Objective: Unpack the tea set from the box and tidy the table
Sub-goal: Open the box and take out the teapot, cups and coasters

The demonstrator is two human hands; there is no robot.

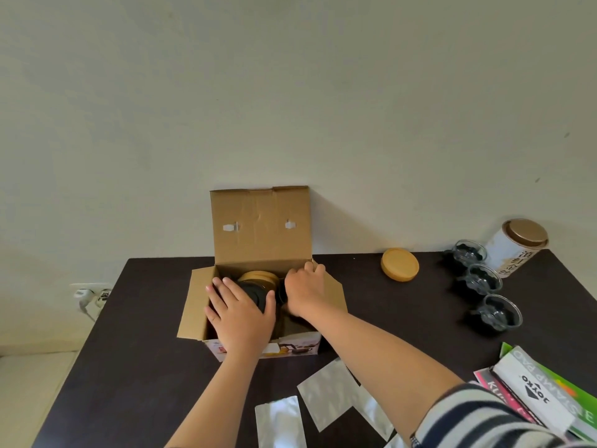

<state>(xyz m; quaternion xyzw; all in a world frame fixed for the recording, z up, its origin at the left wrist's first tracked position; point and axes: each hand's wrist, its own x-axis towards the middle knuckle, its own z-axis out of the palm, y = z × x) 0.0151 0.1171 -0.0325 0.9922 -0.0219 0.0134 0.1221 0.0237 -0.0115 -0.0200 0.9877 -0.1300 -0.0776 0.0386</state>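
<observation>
We see the box (263, 286) standing open at the back middle of the dark worktop (135, 350), its lid flap upright against the wall (290, 92). Inside it lies a dark round teapot (255, 294) with tan discs (260, 277) behind it. Our left hand (240, 313) reaches into the box with its fingers (217, 294) spread flat over the left side of the teapot, the thumb against its dark top. Our right hand (305, 294) rests at the right inner edge of the box, its fingers curled together; we cannot tell what they grip.

Right of the box, well apart, a tan lid (400, 264) lies on the worktop. Further right three glass cups (483, 281) in dark holders stand in a row, and behind them stands a white canister (517, 245) with a brown lid. Near us, silver pouches (326, 396) lie flat on the worktop, and packets (542, 392) are stacked at the right edge beside a striped sleeve (484, 418). A wall socket (92, 295) shows at the left.
</observation>
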